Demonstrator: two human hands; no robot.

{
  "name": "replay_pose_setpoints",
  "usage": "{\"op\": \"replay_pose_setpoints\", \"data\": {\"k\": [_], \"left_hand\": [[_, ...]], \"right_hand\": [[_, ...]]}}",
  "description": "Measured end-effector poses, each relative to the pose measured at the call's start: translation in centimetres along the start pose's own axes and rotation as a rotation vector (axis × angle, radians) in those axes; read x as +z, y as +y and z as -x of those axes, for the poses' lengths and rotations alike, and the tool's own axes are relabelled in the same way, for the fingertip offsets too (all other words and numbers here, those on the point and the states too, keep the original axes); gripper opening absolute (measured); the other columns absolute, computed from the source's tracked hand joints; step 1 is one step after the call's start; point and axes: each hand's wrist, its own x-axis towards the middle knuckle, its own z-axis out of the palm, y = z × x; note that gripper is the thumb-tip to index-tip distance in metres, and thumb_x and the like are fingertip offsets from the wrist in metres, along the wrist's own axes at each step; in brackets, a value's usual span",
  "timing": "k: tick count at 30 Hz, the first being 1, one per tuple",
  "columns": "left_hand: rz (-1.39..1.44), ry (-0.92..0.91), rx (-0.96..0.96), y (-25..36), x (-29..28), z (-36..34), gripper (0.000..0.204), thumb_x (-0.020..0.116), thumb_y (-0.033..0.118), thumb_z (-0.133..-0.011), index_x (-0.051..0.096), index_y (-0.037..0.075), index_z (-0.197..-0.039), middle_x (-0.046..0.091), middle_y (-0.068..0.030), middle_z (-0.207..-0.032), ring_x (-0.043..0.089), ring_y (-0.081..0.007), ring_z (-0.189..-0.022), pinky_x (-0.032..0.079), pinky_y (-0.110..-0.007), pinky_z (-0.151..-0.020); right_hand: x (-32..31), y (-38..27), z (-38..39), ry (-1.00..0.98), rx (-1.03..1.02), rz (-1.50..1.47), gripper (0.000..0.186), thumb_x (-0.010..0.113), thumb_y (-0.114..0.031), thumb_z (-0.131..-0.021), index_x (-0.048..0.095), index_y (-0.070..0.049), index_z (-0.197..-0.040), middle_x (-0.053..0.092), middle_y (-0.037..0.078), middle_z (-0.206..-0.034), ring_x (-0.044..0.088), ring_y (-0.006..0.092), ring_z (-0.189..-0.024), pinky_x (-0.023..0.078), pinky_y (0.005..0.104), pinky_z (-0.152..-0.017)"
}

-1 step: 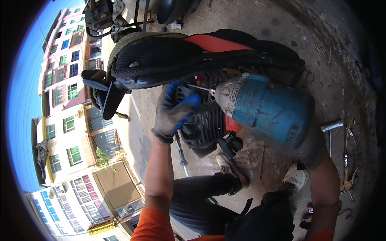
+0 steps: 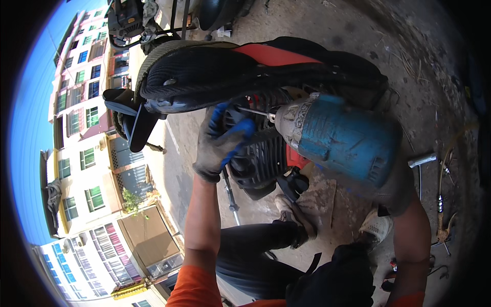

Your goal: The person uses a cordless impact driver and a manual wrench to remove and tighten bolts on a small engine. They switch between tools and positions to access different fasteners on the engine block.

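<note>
My left hand (image 2: 221, 143), in a grey and blue glove, is curled at the black ribbed engine housing (image 2: 263, 166) beside the bit's tip; what its fingers grip is hidden. My right hand (image 2: 391, 192), gloved, holds a worn blue power driver (image 2: 345, 140) lying horizontally. Its long thin bit (image 2: 253, 110) points left into the housing, just under a black padded back frame (image 2: 209, 77) with a red panel. A red casing part (image 2: 295, 157) shows below the driver's nose.
Another machine with an engine (image 2: 125, 20) stands at the top. On the concrete at the right lie a T-handle wrench (image 2: 420, 161) and a hose with fitting (image 2: 441, 230). A metal rod (image 2: 231, 204) is below the engine. My shoes and legs are below. Buildings (image 2: 87, 163) fill the left.
</note>
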Motion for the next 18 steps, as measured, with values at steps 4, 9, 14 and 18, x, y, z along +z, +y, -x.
{"op": "replay_pose_setpoints", "data": {"k": [4, 9, 14, 18], "left_hand": [[-0.098, -0.082, 0.058, -0.6, -1.6, -0.6, 0.063, 0.066, 0.009, -0.084, 0.046, 0.001, -0.143, 0.058, -0.0118, -0.129, 0.059, -0.0204, -0.113, 0.048, -0.035, -0.098], [0.030, -0.118, 0.043, -1.6, -3.1, -1.1, 0.062, 0.063, 0.005, -0.085, 0.045, 0.000, -0.143, 0.053, -0.0152, -0.139, 0.054, -0.0233, -0.126, 0.043, -0.039, -0.107], [0.171, -0.043, 0.038, -1.9, -3.5, -1.4, 0.068, 0.067, 0.006, -0.075, 0.049, -0.001, -0.140, 0.057, -0.0124, -0.133, 0.055, -0.0230, -0.123, 0.041, -0.036, -0.108], [0.250, -0.053, 0.021, -3.2, -4.6, -1.6, 0.071, 0.069, 0.011, -0.076, 0.046, -0.002, -0.141, 0.052, -0.0156, -0.141, 0.049, -0.0265, -0.133, 0.035, -0.040, -0.114]], "right_hand": [[0.2, -0.5, 0.5, 0.013, 0.332, -1.184, 0.059, 0.067, -0.013, -0.093, 0.040, -0.003, -0.143, 0.050, 0.015, -0.142, 0.054, 0.0243, -0.128, 0.047, 0.0393, -0.107], [0.4, -0.4, 2.0, 0.120, 0.022, -0.077, 0.055, 0.070, -0.013, -0.091, 0.045, -0.002, -0.138, 0.056, 0.016, -0.134, 0.059, 0.0249, -0.121, 0.052, 0.0385, -0.099], [0.3, -0.5, 2.7, 0.202, -0.021, 0.102, 0.051, 0.073, -0.014, -0.088, 0.050, -0.001, -0.132, 0.063, 0.017, -0.126, 0.065, 0.0255, -0.113, 0.056, 0.0378, -0.091], [0.5, -0.3, 2.0, 0.283, 0.087, 0.065, 0.050, 0.077, -0.016, -0.086, 0.053, -0.001, -0.128, 0.065, 0.016, -0.119, 0.067, 0.0228, -0.106, 0.057, 0.0367, -0.088]]}}
